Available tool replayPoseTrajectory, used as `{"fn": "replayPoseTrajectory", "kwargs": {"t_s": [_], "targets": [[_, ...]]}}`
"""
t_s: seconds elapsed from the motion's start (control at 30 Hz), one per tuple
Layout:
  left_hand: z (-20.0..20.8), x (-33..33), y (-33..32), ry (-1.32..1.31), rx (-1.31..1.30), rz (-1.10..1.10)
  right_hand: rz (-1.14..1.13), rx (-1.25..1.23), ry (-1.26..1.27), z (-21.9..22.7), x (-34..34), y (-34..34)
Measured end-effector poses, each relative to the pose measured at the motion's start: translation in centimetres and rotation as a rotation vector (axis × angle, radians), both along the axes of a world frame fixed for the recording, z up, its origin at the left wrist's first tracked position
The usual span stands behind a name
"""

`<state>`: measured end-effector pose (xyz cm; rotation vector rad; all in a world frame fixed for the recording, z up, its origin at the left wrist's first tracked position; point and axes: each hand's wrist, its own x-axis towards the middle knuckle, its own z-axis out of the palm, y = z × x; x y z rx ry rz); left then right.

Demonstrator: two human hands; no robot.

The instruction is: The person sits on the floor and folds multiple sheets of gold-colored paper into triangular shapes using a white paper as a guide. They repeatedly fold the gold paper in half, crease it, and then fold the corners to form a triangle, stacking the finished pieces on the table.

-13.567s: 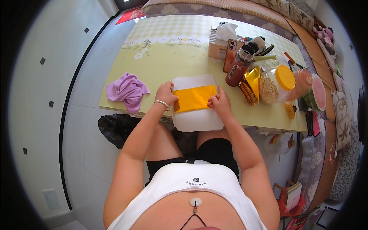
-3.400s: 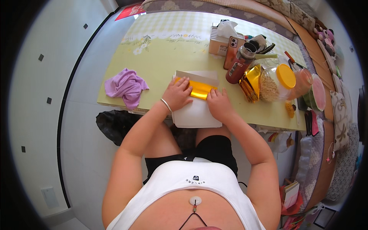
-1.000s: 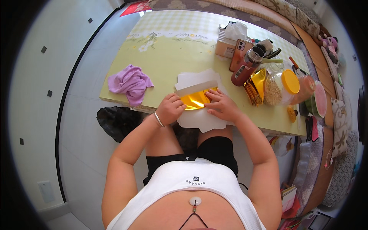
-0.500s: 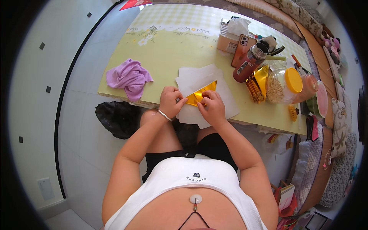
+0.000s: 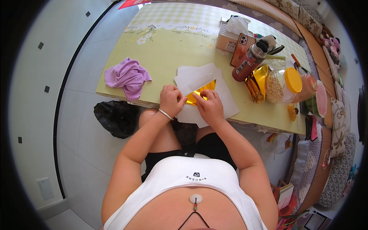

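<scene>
A shiny gold foil sheet (image 5: 197, 91), folded to a slanting edge, lies on a stack of white paper (image 5: 227, 100) at the table's near edge. My left hand (image 5: 171, 100) is closed at the foil's left corner, thumb and forefinger pinched on it. On the foil's near side, my right hand (image 5: 210, 106) has its fingers curled, with thumb and forefinger pressed on the gold surface. The part of the foil under my fingers is hidden.
A purple cloth (image 5: 128, 78) lies on the left of the table (image 5: 168, 50). To the right stand a red flask (image 5: 245, 67), a phone (image 5: 242, 48), gold foil pieces (image 5: 256, 85), a yellow-lidded jar (image 5: 280, 86) and a cut watermelon (image 5: 319, 101). A black bag (image 5: 117, 119) hangs below.
My right thumb and fingertips have slid a little left along the foil, toward my left hand. The left hand keeps its pinch at the corner.
</scene>
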<state>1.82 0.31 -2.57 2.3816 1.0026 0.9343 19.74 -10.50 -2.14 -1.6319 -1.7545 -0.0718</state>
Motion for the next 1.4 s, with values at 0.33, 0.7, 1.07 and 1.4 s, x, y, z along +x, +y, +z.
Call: {"fn": "replayPoseTrajectory", "kwargs": {"t_s": [0.33,0.7,1.07,1.4], "targets": [[-0.6,-1.1,-1.8,0.012,0.160,0.097,-0.009,-0.015,-0.154,-0.3,-0.3,0.3],[0.1,0.7,-1.2,0.062,0.156,0.211,0.003,-0.052,-0.150,-0.2,-0.3,0.3],[1.1,3.5,-2.0,0.129,0.421,-0.123,-0.144,-0.068,-0.241,1.5,3.7,2.6],[-0.2,1.4,-5.0,0.355,0.471,-0.203,0.053,-0.266,-0.503,-1.0,8.5,1.9]]}}
